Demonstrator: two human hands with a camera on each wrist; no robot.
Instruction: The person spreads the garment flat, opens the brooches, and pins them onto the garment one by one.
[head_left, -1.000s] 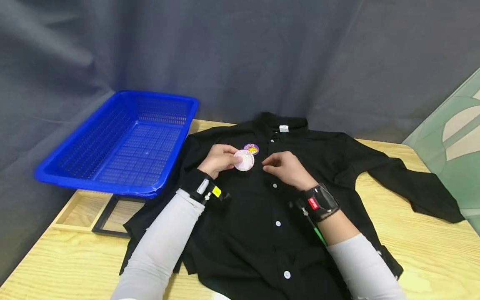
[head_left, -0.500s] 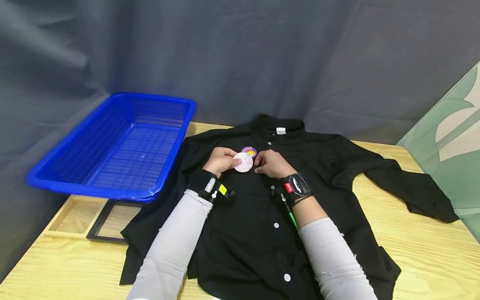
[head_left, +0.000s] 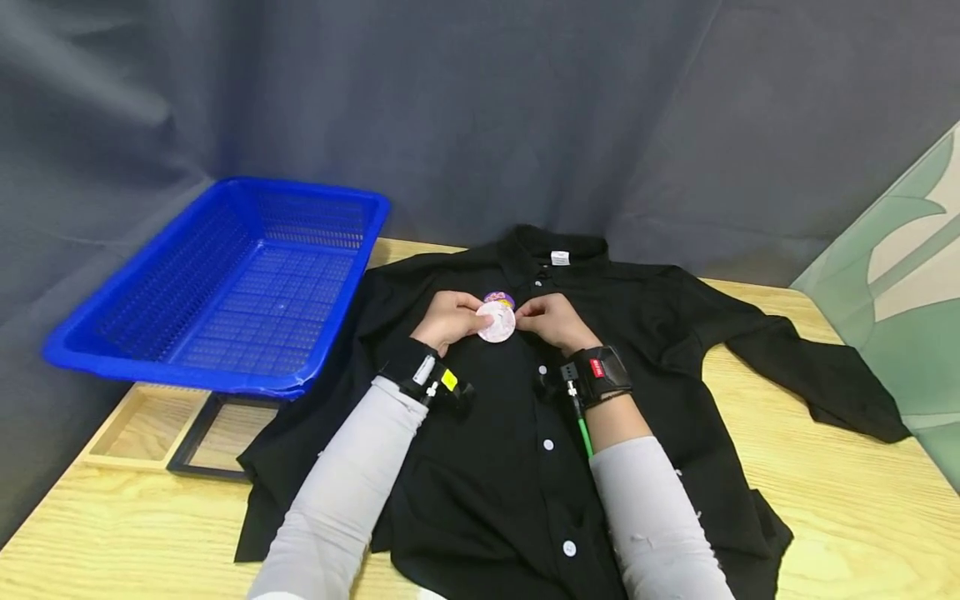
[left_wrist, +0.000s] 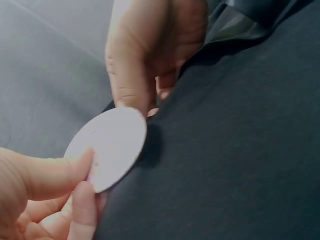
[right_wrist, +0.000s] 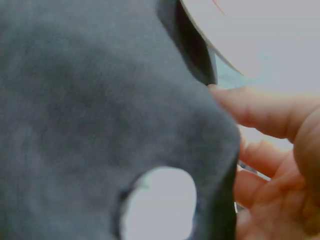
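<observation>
Pink badge (head_left: 497, 322) | left hand (head_left: 447, 320) fingers pinch it | right hand (head_left: 553, 321) fingers grip shirt (head_left: 517, 433) | no writing legible

Bare tabletop (head_left: 862, 508) lies open on the right, while the blue basket (head_left: 225, 283) (raised on trays) blocks the left.

No legible text anywhere: white neck label (head_left: 558, 257) on black shirt (head_left: 675, 333) too small, colourful badge (head_left: 500, 298) print unreadable, red wristband tag (head_left: 597, 367) blurred.
</observation>
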